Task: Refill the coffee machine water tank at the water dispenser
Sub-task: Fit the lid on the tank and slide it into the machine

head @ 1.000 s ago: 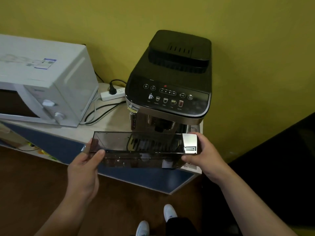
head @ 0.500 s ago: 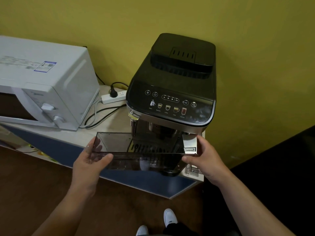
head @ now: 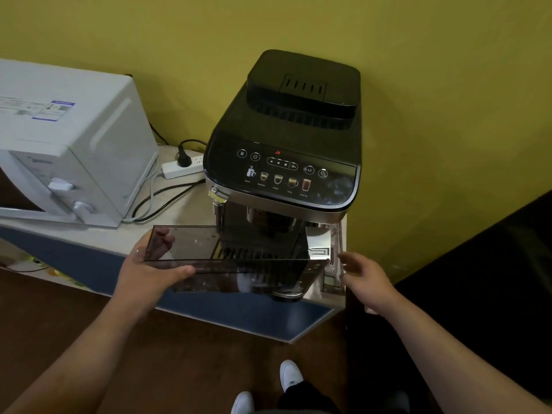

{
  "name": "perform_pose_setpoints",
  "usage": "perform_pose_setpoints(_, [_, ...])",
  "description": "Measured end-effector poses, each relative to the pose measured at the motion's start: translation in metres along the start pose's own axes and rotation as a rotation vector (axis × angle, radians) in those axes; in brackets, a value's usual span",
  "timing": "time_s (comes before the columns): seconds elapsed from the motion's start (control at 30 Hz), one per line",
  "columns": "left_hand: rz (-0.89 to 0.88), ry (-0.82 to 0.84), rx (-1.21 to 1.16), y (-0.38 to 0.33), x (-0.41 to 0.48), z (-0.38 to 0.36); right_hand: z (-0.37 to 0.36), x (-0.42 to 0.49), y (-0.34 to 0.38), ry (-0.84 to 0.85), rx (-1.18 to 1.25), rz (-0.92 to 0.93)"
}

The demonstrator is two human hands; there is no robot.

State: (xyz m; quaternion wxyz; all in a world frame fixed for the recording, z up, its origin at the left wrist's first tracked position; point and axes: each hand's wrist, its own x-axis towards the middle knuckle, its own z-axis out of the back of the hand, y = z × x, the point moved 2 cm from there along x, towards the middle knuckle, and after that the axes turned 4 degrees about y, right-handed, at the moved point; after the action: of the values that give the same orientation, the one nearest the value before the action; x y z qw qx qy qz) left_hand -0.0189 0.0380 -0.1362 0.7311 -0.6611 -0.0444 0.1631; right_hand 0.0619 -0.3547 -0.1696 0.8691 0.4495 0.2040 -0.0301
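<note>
A long smoked-clear water tank (head: pixel 209 249) with a silver end cap is held level in front of the black coffee machine (head: pixel 286 150). My left hand (head: pixel 146 270) grips its left end, thumb along the near wall and fingers seen through the plastic. My right hand (head: pixel 364 276) hovers just right of the silver cap, fingers spread, not touching it. A red light glows on the machine's control panel. No water dispenser is in view.
A white microwave (head: pixel 68 150) stands left of the machine on the blue-edged counter (head: pixel 239 318). A white power strip (head: pixel 182 168) and cables lie between them. A yellow wall is behind, a dark surface at the right, brown floor and my white shoes below.
My right hand has let go of the tank's silver end and drawn back to the right. The left hand still holds the tank, which sits slightly closer to the machine.
</note>
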Motion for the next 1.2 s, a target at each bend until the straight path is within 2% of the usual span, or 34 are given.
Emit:
perform_pose_setpoints(0.1, [0.003,0.003,-0.032,0.001,0.002,0.000,-0.003,0.019,-0.018,-0.134,-0.150,-0.081])
perform_pose_setpoints(0.27, [0.000,0.015,-0.052,0.004,0.007,0.001,-0.016,0.046,-0.008,-0.198,-0.296,-0.050])
perform_pose_setpoints(0.33, [-0.013,0.019,-0.031,0.007,0.009,0.002,-0.021,0.054,-0.001,-0.226,-0.326,-0.097])
perform_pose_setpoints(0.47, [-0.026,0.021,-0.007,0.010,0.011,0.006,-0.030,0.064,-0.004,-0.237,-0.315,-0.277])
perform_pose_setpoints(0.87, [-0.001,0.035,0.008,0.009,0.014,0.006,-0.009,0.050,-0.017,-0.396,-0.137,-0.391])
perform_pose_setpoints(1.03, [0.001,0.044,0.035,0.003,0.011,0.004,0.028,0.010,-0.013,-0.552,-0.096,-0.338])
perform_pose_setpoints(1.2, [0.011,0.051,0.028,0.001,0.010,0.004,0.059,-0.040,0.018,-0.684,-0.200,-0.122])
